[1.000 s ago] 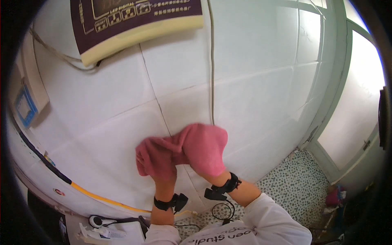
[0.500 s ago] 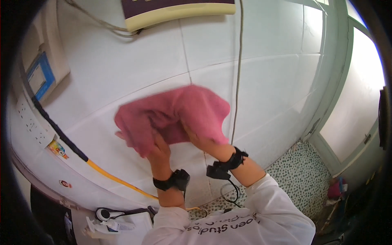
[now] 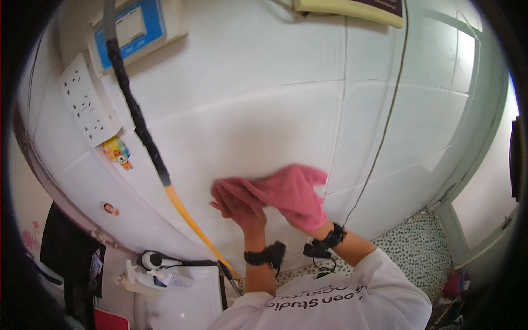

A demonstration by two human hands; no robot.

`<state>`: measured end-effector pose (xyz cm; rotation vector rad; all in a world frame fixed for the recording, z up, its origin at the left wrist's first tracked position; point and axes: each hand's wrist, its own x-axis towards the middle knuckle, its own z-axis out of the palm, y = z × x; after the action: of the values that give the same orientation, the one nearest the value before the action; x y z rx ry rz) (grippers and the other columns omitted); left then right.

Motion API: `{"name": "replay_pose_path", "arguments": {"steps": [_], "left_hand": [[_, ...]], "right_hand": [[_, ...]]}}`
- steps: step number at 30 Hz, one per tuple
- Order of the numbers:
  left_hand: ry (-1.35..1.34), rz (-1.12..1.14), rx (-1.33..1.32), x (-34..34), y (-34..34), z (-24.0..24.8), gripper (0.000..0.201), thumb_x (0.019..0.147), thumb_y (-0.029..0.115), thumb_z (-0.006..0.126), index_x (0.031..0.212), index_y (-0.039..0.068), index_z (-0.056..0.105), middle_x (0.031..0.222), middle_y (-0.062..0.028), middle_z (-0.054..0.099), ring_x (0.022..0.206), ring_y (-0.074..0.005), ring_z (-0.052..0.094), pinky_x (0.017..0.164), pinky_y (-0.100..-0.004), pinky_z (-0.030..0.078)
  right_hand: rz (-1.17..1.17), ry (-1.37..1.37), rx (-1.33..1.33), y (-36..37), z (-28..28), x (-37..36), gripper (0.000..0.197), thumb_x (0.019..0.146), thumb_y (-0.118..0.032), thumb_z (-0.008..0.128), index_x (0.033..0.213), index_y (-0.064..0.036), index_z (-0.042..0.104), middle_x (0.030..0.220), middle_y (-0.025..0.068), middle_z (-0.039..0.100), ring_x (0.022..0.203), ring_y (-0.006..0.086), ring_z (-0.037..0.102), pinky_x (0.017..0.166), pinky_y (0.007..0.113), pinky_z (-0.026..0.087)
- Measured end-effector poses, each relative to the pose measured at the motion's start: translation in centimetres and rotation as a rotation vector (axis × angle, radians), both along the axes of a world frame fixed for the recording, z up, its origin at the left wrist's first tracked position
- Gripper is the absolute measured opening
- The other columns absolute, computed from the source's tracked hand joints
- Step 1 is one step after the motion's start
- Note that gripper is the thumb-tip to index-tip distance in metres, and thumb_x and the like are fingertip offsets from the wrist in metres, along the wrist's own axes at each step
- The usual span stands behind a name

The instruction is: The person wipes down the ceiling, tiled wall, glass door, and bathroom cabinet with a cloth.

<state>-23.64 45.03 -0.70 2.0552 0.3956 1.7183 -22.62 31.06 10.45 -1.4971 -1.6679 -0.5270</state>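
Before white tiled wall point(image 3: 264, 121), holding pink cloth point(image 3: 275, 190)

Find pink cloth across the wall's lower middle, bunched at left; cannot tell whether touching tiles. Note left hand point(image 3: 251, 220) partly showing, gripping the cloth's left end; right hand covered by cloth, cannot tell finger closure. Note black wrist straps point(image 3: 256, 258) on both arms.
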Motion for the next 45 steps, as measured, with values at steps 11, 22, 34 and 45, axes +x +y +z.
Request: {"name": "replay_pose_path", "arguments": {"steps": [11,22,34,45], "left_hand": [[-0.259,-0.262,-0.439,-3.5,6.5,2.0,0.049,0.085,0.038,0.029,0.107,-0.006,0.035,0.105,-0.014,0.044,0.094,-0.0228,0.044,0.079,-0.0328,0.037],[0.066,-0.165,-0.258,-3.9,-0.8,-8.8,0.053,0.077,0.041,0.038,0.111,0.0,0.032,0.115,-0.0127,0.034,0.11,-0.0227,0.028,0.095,-0.0375,0.008],[0.172,-0.394,-0.04,1.1,-3.6,-12.7,0.031,0.072,0.014,0.043,0.099,-0.003,0.043,0.101,-0.0173,0.043,0.093,-0.0325,0.039,0.085,-0.039,0.028],[0.504,-0.323,0.043,-2.2,-6.3,-17.5,0.024,0.064,0.008,0.047,0.087,0.002,0.049,0.093,-0.0166,0.043,0.091,-0.0306,0.04,0.091,-0.0489,0.014]], "right_hand": [[0.395,0.393,0.255,8.2,1.4,-1.0,0.02,0.073,-0.006,0.049,0.091,0.0007,0.049,0.077,0.0066,0.05,0.065,0.0141,0.046,0.056,0.024,0.039],[-0.124,0.302,0.124,3.2,-12.7,2.4,0.016,0.07,-0.003,0.051,0.086,-0.0006,0.05,0.083,0.0079,0.052,0.073,0.02,0.049,0.063,0.03,0.04],[-0.779,0.303,-0.039,-3.6,-12.8,4.1,0.018,0.071,-0.008,0.052,0.089,-0.0043,0.052,0.087,0.0077,0.053,0.081,0.022,0.05,0.072,0.03,0.038],[-0.724,0.683,-0.33,-4.8,-28.6,5.0,0.023,0.071,-0.017,0.047,0.091,-0.0068,0.051,0.09,0.0146,0.052,0.084,0.0274,0.049,0.071,0.036,0.04]]}}
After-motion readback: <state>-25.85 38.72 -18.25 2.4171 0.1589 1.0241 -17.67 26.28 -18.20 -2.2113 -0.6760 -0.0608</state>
